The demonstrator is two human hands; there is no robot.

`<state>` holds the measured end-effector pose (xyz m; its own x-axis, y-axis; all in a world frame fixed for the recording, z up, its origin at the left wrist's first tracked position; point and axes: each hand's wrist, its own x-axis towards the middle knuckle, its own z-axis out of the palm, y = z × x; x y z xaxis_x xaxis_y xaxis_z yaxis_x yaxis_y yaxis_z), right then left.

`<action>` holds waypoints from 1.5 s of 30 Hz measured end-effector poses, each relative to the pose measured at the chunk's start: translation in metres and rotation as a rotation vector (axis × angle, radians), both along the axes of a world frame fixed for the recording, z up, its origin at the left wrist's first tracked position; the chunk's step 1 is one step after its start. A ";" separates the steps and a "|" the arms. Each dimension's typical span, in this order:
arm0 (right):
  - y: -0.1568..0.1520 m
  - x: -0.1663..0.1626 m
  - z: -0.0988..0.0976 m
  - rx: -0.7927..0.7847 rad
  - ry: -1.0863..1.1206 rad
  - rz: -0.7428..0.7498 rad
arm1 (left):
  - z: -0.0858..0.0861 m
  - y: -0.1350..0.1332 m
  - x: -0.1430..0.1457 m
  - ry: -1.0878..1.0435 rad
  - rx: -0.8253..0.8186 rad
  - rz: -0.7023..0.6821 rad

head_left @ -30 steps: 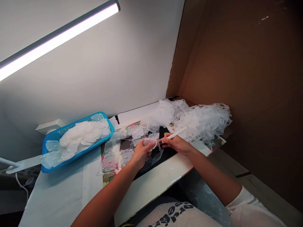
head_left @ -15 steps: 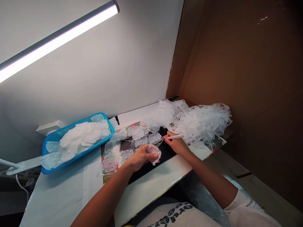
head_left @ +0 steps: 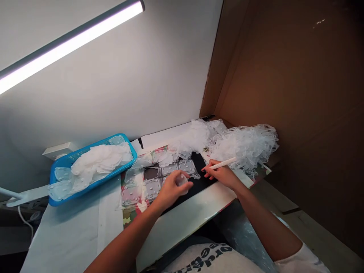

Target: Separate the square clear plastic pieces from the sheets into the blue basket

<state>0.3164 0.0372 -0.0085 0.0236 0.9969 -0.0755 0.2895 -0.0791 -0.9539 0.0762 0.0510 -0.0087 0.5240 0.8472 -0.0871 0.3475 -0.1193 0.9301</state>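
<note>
My left hand (head_left: 174, 187) is curled with thumb and fingers round a small translucent white plastic piece (head_left: 182, 181), held over the black mat; the fingers partly hide it. To its right, my right hand (head_left: 221, 173) grips a white pen-like tool (head_left: 224, 163) that slants up to the right; its working tip is too small to make out. Between and behind the hands, several clear studded pieces (head_left: 152, 187) lie joined in a sheet on the black mat (head_left: 199, 184). A loose strip (head_left: 195, 176) sticks out from the sheet's right edge.
At left stands a blue basket (head_left: 91, 191) heaped with translucent pieces (head_left: 98, 163). A tangled pile of clear trimmings (head_left: 244, 146) lies at the right, beside a cardboard wall (head_left: 284, 76). More white pieces (head_left: 196, 136) are piled at the back. A tube lamp (head_left: 85, 40) hangs above.
My right hand with the pen-like tool has moved right, away from the sheet's edge. My left hand has turned and still holds the small piece, now more hidden.
</note>
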 end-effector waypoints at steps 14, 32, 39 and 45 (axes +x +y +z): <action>0.009 -0.032 0.002 0.256 -0.247 0.477 | 0.018 -0.048 -0.036 0.857 0.608 -0.118; 0.001 -0.033 -0.014 0.409 -0.297 0.529 | -0.013 -0.055 -0.015 0.870 0.631 -0.103; 0.000 -0.036 -0.016 0.406 -0.365 0.526 | -0.013 -0.055 -0.014 0.924 0.637 -0.112; 0.000 -0.036 -0.009 0.469 -0.455 0.611 | -0.014 -0.054 -0.013 0.927 0.643 -0.085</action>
